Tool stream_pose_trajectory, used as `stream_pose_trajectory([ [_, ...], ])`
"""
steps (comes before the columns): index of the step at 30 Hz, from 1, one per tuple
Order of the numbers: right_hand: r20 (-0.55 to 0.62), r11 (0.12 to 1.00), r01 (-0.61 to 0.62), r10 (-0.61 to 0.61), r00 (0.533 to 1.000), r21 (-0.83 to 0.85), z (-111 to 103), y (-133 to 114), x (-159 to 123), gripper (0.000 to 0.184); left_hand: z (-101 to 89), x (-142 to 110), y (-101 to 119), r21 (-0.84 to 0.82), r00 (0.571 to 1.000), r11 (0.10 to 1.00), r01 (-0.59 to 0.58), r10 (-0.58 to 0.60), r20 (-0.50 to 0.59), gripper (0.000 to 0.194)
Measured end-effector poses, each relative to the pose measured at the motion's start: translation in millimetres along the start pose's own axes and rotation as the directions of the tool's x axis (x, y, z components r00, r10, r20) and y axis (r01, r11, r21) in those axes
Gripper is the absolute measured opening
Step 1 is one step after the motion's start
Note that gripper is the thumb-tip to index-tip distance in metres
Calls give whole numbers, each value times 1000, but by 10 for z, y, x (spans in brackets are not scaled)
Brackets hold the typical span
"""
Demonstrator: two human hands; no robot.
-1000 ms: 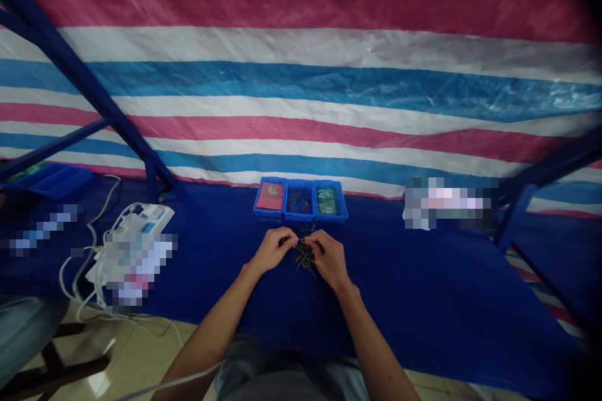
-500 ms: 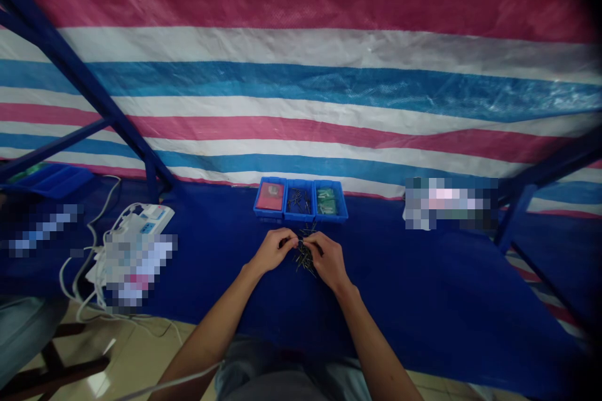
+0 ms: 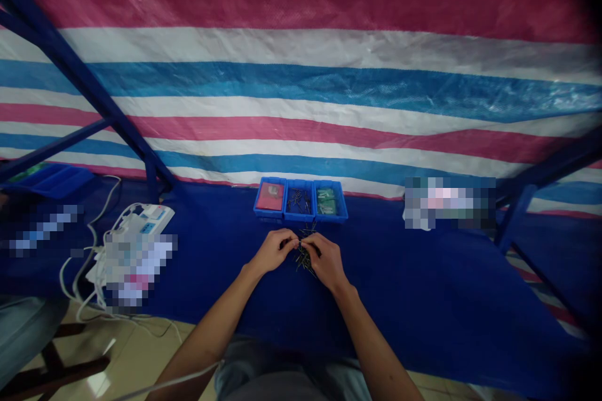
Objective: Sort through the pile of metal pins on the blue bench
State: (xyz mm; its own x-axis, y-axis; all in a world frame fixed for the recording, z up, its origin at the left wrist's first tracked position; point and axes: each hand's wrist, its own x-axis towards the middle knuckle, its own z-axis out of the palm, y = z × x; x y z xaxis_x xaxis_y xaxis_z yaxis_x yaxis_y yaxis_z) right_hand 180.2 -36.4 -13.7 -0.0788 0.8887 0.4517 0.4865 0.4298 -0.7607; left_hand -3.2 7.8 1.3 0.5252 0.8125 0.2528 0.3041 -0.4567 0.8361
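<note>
Right hand (image 3: 326, 258) shifted leftward, pins (image 3: 303, 260) partly beneath

Whatever sits between the fingers (image 3: 295, 242) of the left hand (image 3: 271, 252) and those of the right hand (image 3: 328, 257) is too small to tell; the right hand hides part of the pile of thin dark pieces (image 3: 305, 262), whose single shapes blur together; the small contents of the middle blue bin (image 3: 300, 217) are likewise too fine to make out; coarse blocks mask the items at left (image 3: 141, 269), the strip at far left (image 3: 47, 225) and the bundle at right (image 3: 446, 200); the left edge cuts off a blue tray (image 3: 70, 183) and a neighbour's leg (image 3: 28, 332); the bottom edge crops both forearms (image 3: 226, 307).
</note>
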Motion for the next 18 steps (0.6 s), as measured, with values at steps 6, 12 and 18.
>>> stream_pose_trajectory([
  [6,8,999,4,-4,1000,-50,-5,-18,4,19,6,1,6,7,1000,1000,8,-8,-8,25],
  [12,13,992,14,-13,1000,-122,4,-22,5,19,15,-2,10,-1,1000,1000,15,-15,-13,24],
  [18,37,981,24,-17,999,-190,5,-23,3,21,27,-9,-7,11,999,1000,18,-18,-28,25],
])
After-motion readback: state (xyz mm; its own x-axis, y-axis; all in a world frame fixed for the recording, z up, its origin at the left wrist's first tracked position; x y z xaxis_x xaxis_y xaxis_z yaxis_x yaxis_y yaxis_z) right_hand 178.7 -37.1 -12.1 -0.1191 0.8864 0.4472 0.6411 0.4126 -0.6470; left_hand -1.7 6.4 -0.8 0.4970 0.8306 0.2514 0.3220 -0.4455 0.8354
